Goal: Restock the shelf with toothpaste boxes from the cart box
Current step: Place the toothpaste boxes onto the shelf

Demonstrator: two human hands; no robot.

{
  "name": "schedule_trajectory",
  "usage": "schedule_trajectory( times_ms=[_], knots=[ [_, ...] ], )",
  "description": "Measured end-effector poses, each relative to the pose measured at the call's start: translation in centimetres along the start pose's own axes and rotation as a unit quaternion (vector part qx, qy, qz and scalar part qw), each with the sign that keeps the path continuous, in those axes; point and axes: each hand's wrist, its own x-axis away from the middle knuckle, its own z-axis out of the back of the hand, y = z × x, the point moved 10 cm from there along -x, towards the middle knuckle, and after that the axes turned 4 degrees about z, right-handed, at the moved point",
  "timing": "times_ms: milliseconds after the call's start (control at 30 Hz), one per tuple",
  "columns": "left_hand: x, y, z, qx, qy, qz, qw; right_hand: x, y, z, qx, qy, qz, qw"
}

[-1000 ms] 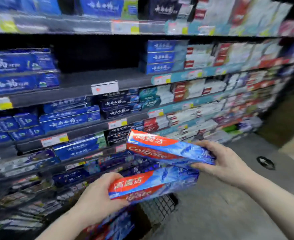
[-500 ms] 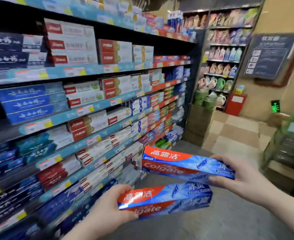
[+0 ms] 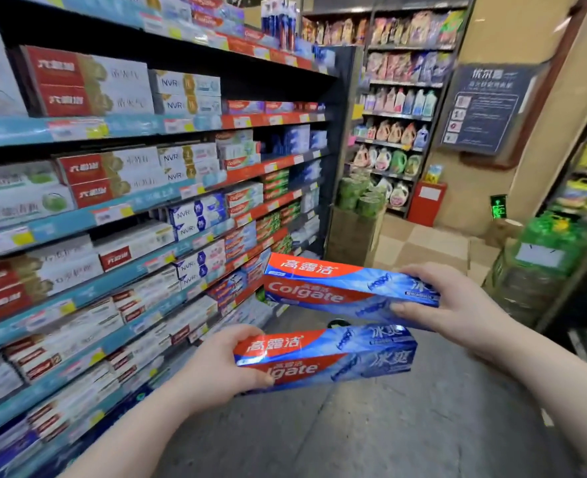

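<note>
Both hands are out in the aisle beside the shelf [image 3: 167, 198]: the left hand [image 3: 216, 367] grips the lower toothpaste box [image 3: 330, 357], the right hand [image 3: 457, 305] grips the upper toothpaste box [image 3: 336, 288], boxes apart

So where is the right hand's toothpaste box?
Head view, centre-right: the upper toothpaste box sits in the right hand, just above the lower box held by the left hand.

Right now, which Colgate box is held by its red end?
The lower box: the left hand grips its red end. The right hand holds the upper box by its blue end.
</note>
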Motion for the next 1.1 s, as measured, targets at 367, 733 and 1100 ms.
schedule_trajectory(
  times_ms=[367, 733, 1100],
  knots=[
    [-22.3, 3.9, 1.9, -0.001, -0.012, -0.029, 1.0, -15.1, 11.3, 2.1, -0.012, 0.05, 0.012, 0.999],
    [-37.3, 5.2, 6.7, 0.003, 0.047, -0.005, 0.999, -30.8, 21.0, 0.4, -0.042, 0.048, 0.049, 0.997],
    [-51.7, 6.5, 6.8, 0.049, 0.144, 0.085, 0.985, -47.5, 32.5, -0.8, -0.058, 0.001, 0.149, 0.987]
  ],
)
